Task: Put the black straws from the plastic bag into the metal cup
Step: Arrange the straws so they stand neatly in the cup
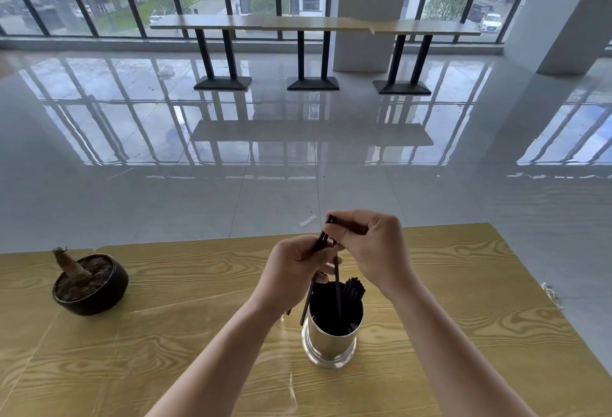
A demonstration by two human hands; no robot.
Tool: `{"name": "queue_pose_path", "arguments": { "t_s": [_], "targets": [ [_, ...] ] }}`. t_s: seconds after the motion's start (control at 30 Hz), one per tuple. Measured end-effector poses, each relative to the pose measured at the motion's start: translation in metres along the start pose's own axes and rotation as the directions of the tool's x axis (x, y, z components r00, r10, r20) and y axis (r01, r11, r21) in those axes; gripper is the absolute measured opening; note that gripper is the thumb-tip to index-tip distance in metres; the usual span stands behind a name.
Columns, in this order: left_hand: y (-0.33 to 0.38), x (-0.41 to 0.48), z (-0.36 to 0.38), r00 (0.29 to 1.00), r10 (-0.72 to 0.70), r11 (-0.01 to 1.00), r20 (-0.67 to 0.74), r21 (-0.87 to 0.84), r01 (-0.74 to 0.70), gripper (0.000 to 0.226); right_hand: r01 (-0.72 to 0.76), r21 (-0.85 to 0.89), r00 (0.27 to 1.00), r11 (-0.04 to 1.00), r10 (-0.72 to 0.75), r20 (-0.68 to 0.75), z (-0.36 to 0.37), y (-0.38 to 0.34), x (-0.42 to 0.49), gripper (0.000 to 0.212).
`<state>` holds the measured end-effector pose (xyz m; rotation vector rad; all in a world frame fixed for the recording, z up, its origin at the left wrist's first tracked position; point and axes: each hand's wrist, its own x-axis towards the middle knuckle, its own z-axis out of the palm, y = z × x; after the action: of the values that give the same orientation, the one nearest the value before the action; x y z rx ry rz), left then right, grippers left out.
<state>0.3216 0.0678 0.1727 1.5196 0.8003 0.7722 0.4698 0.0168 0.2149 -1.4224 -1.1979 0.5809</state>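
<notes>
While both bare hands work directly above the metal cup (330, 338), a person holds a small bunch of black straws (319, 244) over its open mouth. The left hand (295, 267) is curled shut around the middle of the bunch, just above and left of the cup's rim. The right hand (372, 244) pinches the upper ends of the straws, just above and right of that rim. One straw (337, 279) hangs almost upright from the hands, with its lower end inside the cup. Two more straws slant down on the left of the cup, their lower ends outside its wall. More black straws already stand inside the cup, their tips leaning toward its right rim. The cup stands upright on a yellow wood-grain table (165, 334) covered with a clear shiny sheet. Well to the left of the cup sits a dark round pot (91, 284) filled with brown soil, from which a cut stump leans to the left. Far beyond the cup, across a glossy tiled floor (231, 151), a row of narrow tables (314, 24) on black legs stands along a wall of tall windows. No plastic bag can be made out in the hands or near the cup.
</notes>
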Motion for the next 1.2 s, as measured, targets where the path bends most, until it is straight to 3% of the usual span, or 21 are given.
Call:
{"name": "queue_pose_path", "arguments": {
  "t_s": [0.1, 0.2, 0.3, 0.4, 0.47, 0.57, 0.73, 0.87, 0.97, 1.07, 1.2],
  "targets": [
    [0.003, 0.000, -0.004, 0.993, -0.040, 0.999, -0.113, -0.041, 0.035, 0.019, 0.035, 0.020, 0.997, 0.999, -0.033, -0.070, -0.007, 0.000, -0.001, 0.027],
    [0.006, 0.000, -0.011, 0.953, -0.129, 0.976, -0.273, -0.206, 0.073, 0.017, 0.208, 0.096, 0.953, 0.973, -0.180, -0.242, -0.019, -0.001, -0.005, 0.019],
    [0.014, 0.003, -0.011, 0.929, -0.320, 0.851, -0.188, -0.488, 0.194, 0.026, 0.335, 0.107, 0.924, 0.936, -0.304, -0.232, -0.011, 0.001, -0.021, 0.020],
    [0.023, 0.009, -0.008, 0.911, -0.401, 0.654, -0.097, -0.726, 0.210, 0.030, 0.354, 0.029, 0.919, 0.935, -0.342, -0.194, 0.008, 0.013, -0.042, 0.018],
    [0.024, 0.012, -0.010, 0.903, -0.418, 0.567, -0.098, -0.805, 0.175, 0.029, 0.356, -0.043, 0.909, 0.933, -0.357, -0.216, 0.014, 0.026, -0.053, 0.020],
    [0.020, 0.013, -0.013, 0.894, -0.434, 0.528, -0.111, -0.835, 0.153, 0.028, 0.306, -0.142, 0.917, 0.942, -0.331, -0.224, 0.018, 0.042, -0.067, 0.023],
    [0.016, 0.014, -0.013, 0.909, -0.390, 0.568, -0.150, -0.816, 0.109, 0.023, 0.207, -0.198, 0.953, 0.958, -0.243, -0.180, 0.020, 0.054, -0.076, 0.021],
    [0.015, 0.009, -0.005, 0.955, -0.237, 0.739, -0.177, -0.671, 0.059, 0.021, 0.120, -0.178, 0.983, 0.977, -0.142, -0.115, 0.016, 0.047, -0.067, 0.021],
    [0.018, 0.005, 0.009, 0.994, -0.077, 0.844, -0.073, -0.535, 0.026, 0.020, 0.038, -0.110, 0.993, 0.993, -0.050, -0.105, 0.006, 0.025, -0.040, 0.033],
    [0.014, 0.003, 0.023, 0.999, 0.019, 0.910, 0.046, -0.414, 0.002, 0.026, -0.021, -0.064, 0.999, 0.998, 0.023, 0.033, -0.009, 0.003, -0.010, 0.053],
    [0.007, 0.003, 0.028, 0.995, -0.011, 0.955, 0.101, -0.293, 0.040, 0.018, -0.052, -0.006, 0.980, 0.999, 0.052, 0.192, -0.024, -0.008, 0.007, 0.026]
  ]
}}
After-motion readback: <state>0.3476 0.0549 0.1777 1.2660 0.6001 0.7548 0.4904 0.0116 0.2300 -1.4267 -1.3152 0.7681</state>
